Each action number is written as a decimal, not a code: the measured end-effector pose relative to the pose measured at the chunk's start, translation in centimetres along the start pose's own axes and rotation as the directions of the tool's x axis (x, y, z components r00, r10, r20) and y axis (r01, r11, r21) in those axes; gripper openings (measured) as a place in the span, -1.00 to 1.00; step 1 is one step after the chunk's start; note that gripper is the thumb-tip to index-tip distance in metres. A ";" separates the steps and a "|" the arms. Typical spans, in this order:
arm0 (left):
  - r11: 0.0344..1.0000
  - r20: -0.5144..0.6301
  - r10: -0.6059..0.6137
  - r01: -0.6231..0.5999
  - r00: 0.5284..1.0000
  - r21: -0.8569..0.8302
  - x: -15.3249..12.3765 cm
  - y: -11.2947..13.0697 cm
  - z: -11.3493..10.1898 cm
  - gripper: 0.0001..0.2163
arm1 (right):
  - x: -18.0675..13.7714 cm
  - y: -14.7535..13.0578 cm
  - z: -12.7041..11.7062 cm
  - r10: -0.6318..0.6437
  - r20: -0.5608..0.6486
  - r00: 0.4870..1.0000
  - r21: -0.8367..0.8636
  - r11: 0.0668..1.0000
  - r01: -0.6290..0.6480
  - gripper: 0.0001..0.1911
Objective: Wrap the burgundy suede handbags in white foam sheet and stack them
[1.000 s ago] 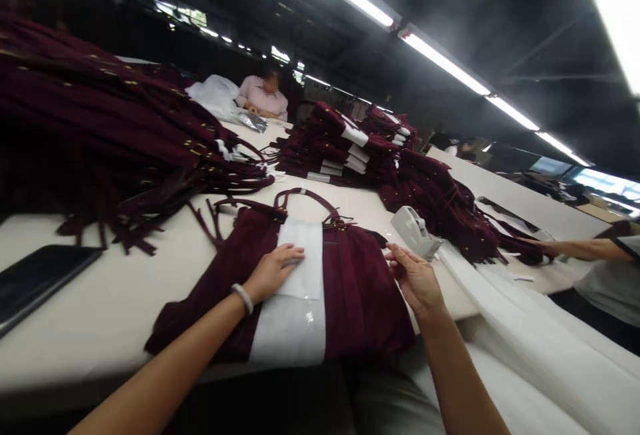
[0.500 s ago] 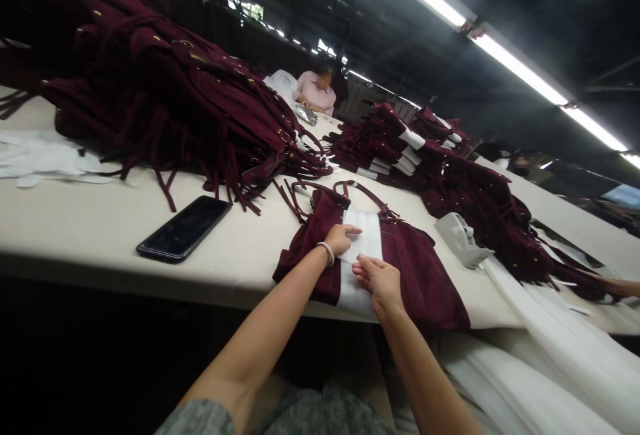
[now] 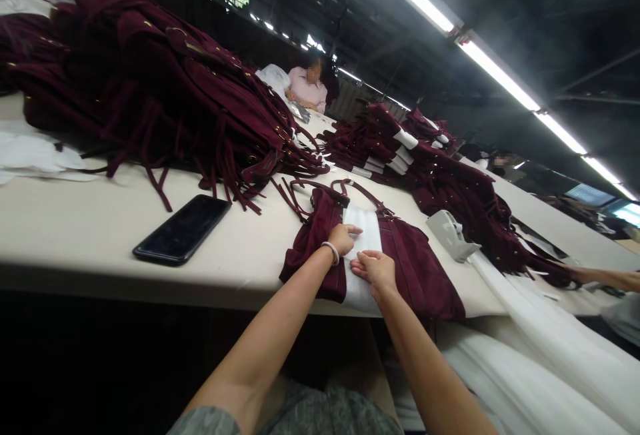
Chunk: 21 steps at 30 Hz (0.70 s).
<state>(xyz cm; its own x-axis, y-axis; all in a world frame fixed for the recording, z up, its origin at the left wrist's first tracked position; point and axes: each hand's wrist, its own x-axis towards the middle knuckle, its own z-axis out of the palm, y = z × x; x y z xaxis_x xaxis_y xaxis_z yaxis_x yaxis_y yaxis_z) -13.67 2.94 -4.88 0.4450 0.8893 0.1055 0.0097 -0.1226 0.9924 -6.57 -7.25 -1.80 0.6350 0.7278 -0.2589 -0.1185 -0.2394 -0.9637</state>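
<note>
A maroon handbag [image 3: 420, 268] lies at the table's front edge, its handles toward the far side. A white wrapping strip [image 3: 363, 218] runs around its middle. My left hand [image 3: 343, 238], with a pale bracelet at the wrist, presses on the strip with the index finger stretched out; its other fingers are curled and partly hidden. Just to the right and nearer to me, my right hand [image 3: 376, 270] has thumb and fingers pinched together at the strip, seemingly on its edge. The part under the fingertips is hidden.
A black phone [image 3: 183, 230] lies to the left. Maroon bags are heaped at the left [image 3: 190, 88], and more lie at the right [image 3: 445, 175]. A grey tape dispenser [image 3: 453, 235] stands beside a long white sheet [image 3: 530, 308]. Another person's arm [image 3: 607, 278] reaches in at right.
The view has shifted slightly. Both hands stay at the white strip, with the right hand a little closer to the left. More of the other person's arm shows at the right.
</note>
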 end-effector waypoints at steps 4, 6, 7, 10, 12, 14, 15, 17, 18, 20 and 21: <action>0.999 -0.006 -0.019 0.019 1.000 0.029 0.0 0.0 0.0 -0.46 | -0.1 -0.2 -0.1 0.014 0.006 1.000 -0.023 1.000 -0.014 -0.63; 0.999 -0.007 -0.021 0.022 1.000 0.038 -0.1 0.1 0.0 -0.47 | -0.3 -0.4 -0.2 0.028 0.013 1.000 -0.043 0.999 -0.027 -0.60; 0.999 -0.006 -0.021 0.022 1.000 0.042 -0.1 0.1 0.0 -0.47 | -0.4 -0.6 -0.2 0.036 0.016 0.999 -0.055 0.998 -0.035 -0.60; 0.998 0.001 -0.019 0.019 1.000 0.055 -0.2 0.3 0.0 -0.47 | -0.6 -0.9 -0.3 0.059 0.033 0.998 -0.095 0.994 -0.056 -0.63; 0.997 0.003 -0.018 0.018 1.000 0.069 -0.2 0.4 0.0 -0.46 | -0.6 -1.0 -0.3 0.074 0.047 0.996 -0.123 0.990 -0.068 -0.65; 0.996 0.004 -0.020 0.020 1.000 0.085 -0.1 0.4 0.0 -0.45 | -0.5 -1.0 -0.3 0.088 0.058 0.994 -0.153 0.985 -0.078 -0.68; 0.995 0.005 -0.023 0.022 1.000 0.093 -0.1 0.3 0.0 -0.45 | -0.4 -0.9 -0.4 0.095 0.061 0.994 -0.169 0.982 -0.084 -0.69; 0.994 0.007 -0.027 0.027 1.000 0.107 0.0 0.3 0.0 -0.45 | -0.3 -0.9 -0.4 0.113 0.066 0.991 -0.206 0.974 -0.097 -0.69; 0.993 0.008 -0.029 0.028 1.000 0.114 0.0 0.2 0.0 -0.45 | -0.2 -0.9 -0.4 0.123 0.070 0.990 -0.227 0.968 -0.104 -0.69; 0.992 0.008 -0.027 0.026 1.000 0.126 0.1 0.2 0.0 -0.46 | 0.0 -1.1 -0.3 0.144 0.084 0.986 -0.272 0.955 -0.116 -0.70; 0.991 0.008 -0.023 0.022 1.000 0.132 0.1 0.1 0.0 -0.47 | 0.0 -1.1 -0.3 0.154 0.093 0.984 -0.296 0.947 -0.121 -0.71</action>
<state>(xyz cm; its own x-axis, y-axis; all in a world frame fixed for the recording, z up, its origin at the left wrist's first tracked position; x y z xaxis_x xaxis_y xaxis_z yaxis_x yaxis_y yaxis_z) -13.61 2.98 -4.73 0.4517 0.8884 0.0817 0.1379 -0.1600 0.9774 -6.18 -7.17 -0.67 0.5352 0.7388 -0.4095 0.0374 -0.5051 -0.8623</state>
